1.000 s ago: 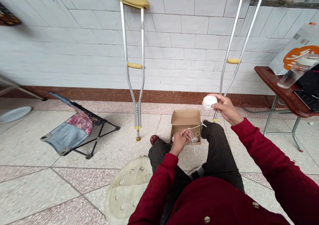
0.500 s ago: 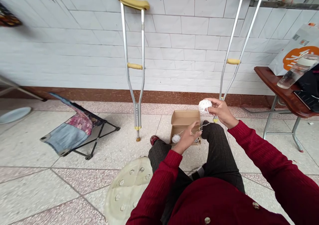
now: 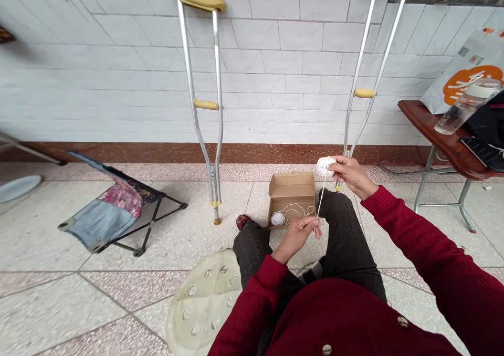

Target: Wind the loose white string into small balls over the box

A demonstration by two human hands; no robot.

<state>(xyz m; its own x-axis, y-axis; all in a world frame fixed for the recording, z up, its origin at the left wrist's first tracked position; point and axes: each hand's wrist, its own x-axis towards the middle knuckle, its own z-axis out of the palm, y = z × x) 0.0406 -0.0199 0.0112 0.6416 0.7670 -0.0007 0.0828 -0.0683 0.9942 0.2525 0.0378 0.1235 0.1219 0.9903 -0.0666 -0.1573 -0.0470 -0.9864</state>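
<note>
My right hand [image 3: 353,176] is closed around a white string ball [image 3: 325,166], held up over my knees. My left hand [image 3: 296,236] pinches the string [image 3: 321,201] running down from it. Just beyond my left hand, a smaller ball [image 3: 277,219] and loose loops lie in an open cardboard box [image 3: 291,185] on the floor [image 3: 51,230].

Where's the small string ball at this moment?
In the head view, the small string ball lies in the near left corner of the cardboard box, just beyond the left hand.
</note>
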